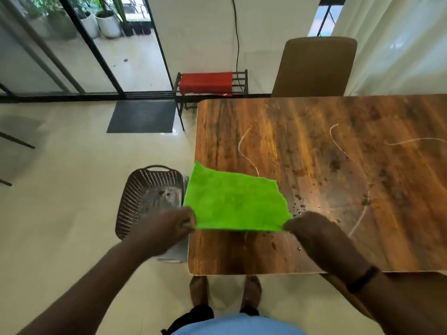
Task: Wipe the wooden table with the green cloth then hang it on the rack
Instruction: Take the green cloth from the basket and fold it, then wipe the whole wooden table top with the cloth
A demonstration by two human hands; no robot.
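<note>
A bright green cloth [235,203] is spread flat over the near left corner of the wooden table [314,146]. My left hand [167,226] pinches its near left corner, just off the table's left edge. My right hand [312,229] pinches its near right corner above the tabletop. Dark crumbs, wet spots and thin white streaks mark the wood to the right of the cloth. Against the far wall stands a low black metal rack [239,79] with a red cloth [205,83] draped over it.
A brown plastic basket [135,201] sits on the tiled floor beside the table's left edge. A tan chair [316,66] stands at the table's far side. A dark doormat [142,116] lies before the glass sliding door. My feet are at the table's near edge.
</note>
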